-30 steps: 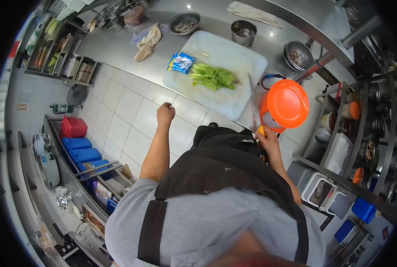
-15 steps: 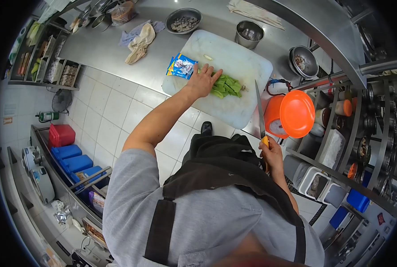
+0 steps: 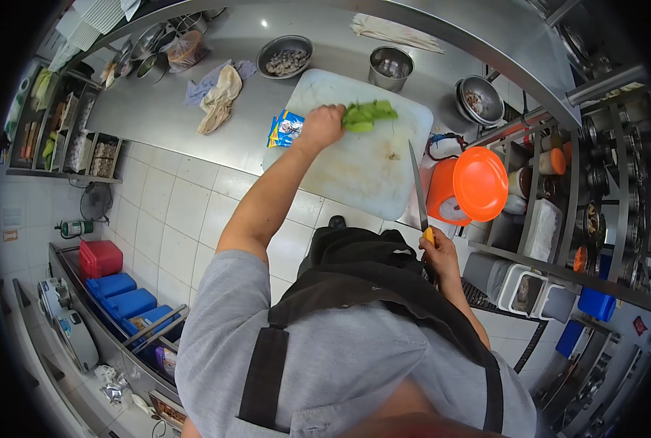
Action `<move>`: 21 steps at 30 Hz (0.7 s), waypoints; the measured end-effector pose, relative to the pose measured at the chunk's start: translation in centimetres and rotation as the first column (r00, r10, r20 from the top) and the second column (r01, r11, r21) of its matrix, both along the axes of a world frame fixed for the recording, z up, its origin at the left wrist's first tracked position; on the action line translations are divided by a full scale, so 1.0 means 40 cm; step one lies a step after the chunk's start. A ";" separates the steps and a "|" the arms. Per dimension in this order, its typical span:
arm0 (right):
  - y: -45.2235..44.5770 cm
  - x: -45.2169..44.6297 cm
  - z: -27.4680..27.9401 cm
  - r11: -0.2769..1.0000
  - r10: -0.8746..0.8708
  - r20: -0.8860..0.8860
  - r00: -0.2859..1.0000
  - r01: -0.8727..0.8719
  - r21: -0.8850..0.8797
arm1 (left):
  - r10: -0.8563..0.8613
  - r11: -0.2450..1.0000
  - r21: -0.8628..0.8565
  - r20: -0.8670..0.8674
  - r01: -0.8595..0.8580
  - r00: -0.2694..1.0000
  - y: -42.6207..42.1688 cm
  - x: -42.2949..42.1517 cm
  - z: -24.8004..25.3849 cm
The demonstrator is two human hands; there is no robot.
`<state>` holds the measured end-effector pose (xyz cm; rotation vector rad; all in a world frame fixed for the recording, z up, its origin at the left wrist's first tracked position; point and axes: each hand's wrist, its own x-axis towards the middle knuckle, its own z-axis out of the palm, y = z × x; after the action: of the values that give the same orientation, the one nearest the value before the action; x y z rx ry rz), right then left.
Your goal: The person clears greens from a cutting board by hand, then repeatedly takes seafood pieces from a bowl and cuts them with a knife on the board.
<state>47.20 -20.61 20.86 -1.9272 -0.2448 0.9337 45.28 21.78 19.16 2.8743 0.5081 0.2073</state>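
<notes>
My left hand (image 3: 324,125) is closed on one end of a bunch of leafy greens (image 3: 373,114), above the white cutting board (image 3: 340,179). The leaves stick out to the right of my fingers. My right hand (image 3: 439,252), low beside the apron, grips the yellow handle of a kitchen knife (image 3: 419,186). Its long blade points up and away, next to the board's right edge. Blue printed packets (image 3: 286,129) lie on the board's left edge, close to my left wrist. A small brownish scrap (image 3: 393,155) rests on the board.
Behind the board stand a bowl of greyish pieces (image 3: 285,57) and a steel pot (image 3: 391,68). An orange scale (image 3: 480,184) is right of the knife, with stacked bowls (image 3: 480,99) behind it. Cloths (image 3: 221,98) lie on the counter at left.
My left hand, lying spread by the greens before, has closed on them and moved them up the board, turning them. The root-end scrap stays behind. My right hand still holds the knife.
</notes>
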 end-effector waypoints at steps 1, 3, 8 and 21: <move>-0.006 -0.001 -0.013 1.000 0.004 0.007 1.000 -0.004 0.005 | 0.070 0.996 -0.067 0.076 -0.065 0.995 0.017 0.003 0.010; -0.003 -0.003 -0.011 1.000 0.013 0.017 1.000 -0.013 -0.014 | 0.124 0.988 -0.101 0.070 -0.116 0.990 0.054 0.007 0.060; 0.006 -0.005 0.004 0.999 0.010 0.031 0.999 -0.009 -0.046 | 0.342 0.937 -0.066 -0.042 -0.344 0.939 0.180 0.021 0.090; 0.006 -0.017 0.001 0.992 0.018 0.105 0.994 -0.005 -0.123 | 0.289 0.947 -0.045 -0.304 -0.317 0.908 0.282 0.001 -0.006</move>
<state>46.53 -20.36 20.89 -2.0938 -0.2665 0.8721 45.32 33.05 18.93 2.7309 0.9954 -0.1981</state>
